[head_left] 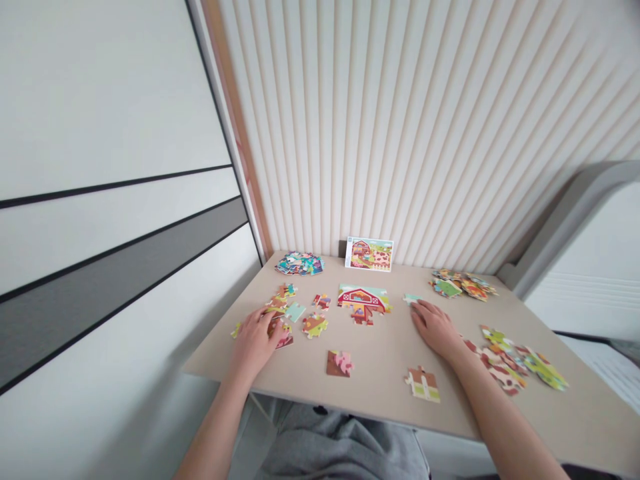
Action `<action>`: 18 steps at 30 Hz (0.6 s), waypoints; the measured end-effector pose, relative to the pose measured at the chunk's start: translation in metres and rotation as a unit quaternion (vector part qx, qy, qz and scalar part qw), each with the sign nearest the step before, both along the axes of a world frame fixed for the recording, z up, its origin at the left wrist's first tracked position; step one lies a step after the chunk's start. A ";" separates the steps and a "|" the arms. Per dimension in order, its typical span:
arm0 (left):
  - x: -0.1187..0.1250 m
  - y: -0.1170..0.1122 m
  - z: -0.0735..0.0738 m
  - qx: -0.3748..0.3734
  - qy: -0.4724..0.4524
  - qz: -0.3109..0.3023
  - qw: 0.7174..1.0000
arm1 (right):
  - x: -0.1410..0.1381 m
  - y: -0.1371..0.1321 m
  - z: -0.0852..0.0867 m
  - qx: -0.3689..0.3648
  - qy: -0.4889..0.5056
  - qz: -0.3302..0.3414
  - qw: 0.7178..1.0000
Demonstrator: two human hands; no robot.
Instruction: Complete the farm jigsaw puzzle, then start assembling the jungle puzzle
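- Fence pc & pig pc are lying apart, btm ctr of frame.
- L hand, lower L of ctr, is resting over puzzle pcs, fingers loosely spread; can't tell if gripping.
- R hand, R of ctr, is lying half-curled, fingertips at pale-blue pc; grip unclear.
- Joined barn pcs are lying mid-frame.
- Pic card is standing behind, nr wall.
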State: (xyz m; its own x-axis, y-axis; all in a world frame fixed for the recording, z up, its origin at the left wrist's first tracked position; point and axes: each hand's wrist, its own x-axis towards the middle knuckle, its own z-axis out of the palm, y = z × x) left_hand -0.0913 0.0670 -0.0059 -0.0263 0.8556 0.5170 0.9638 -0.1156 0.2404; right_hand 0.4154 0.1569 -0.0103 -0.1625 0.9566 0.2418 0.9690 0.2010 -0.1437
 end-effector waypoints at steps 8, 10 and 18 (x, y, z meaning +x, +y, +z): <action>0.005 -0.003 0.006 0.018 0.019 -0.009 1.000 | -0.002 -0.002 0.002 -0.004 -0.001 -0.001 1.000; 0.007 -0.009 0.010 0.039 0.018 -0.017 0.999 | -0.002 -0.002 0.002 0.001 0.001 -0.001 1.000; -0.005 -0.050 0.006 0.009 0.067 -0.040 0.997 | -0.001 -0.002 0.000 0.005 -0.001 0.001 1.000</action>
